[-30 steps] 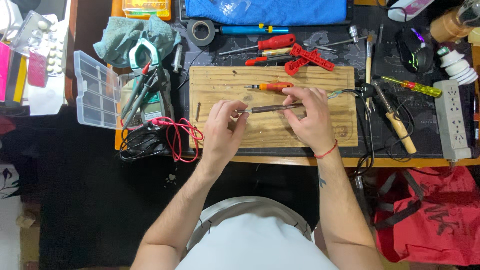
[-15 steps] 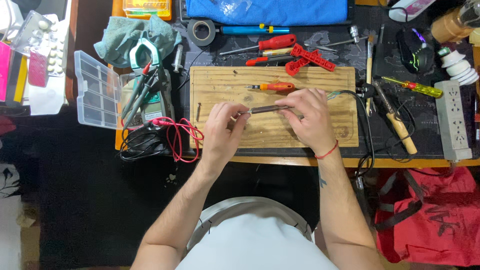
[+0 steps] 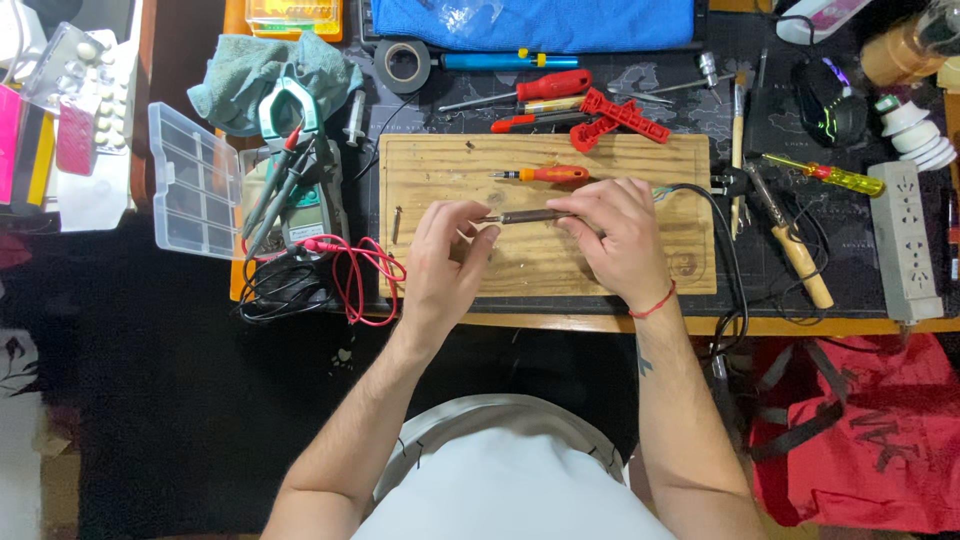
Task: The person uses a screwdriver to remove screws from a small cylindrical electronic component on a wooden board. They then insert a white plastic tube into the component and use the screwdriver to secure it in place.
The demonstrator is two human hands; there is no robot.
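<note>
A thin dark rod (image 3: 525, 216) is pinched at its ends between the fingertips of the left hand (image 3: 447, 255) and the right hand (image 3: 618, 240), and is held level just above the wooden board (image 3: 450, 160). At 12 o'clock from the rod, an orange screwdriver (image 3: 545, 174) lies on the board. Farther at 12 o'clock, a red screwdriver (image 3: 540, 88) and a blue cloth (image 3: 600, 22) are seen.

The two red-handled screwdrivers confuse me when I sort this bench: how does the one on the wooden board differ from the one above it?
The orange-handled screwdriver lies on the wooden board; the big red screwdriver lies on the dark mat beyond it. The first looks shorter and slimmer, with a black collar; the second has a thick handle. The first lies level, the second slants. Both tips point left.
</note>
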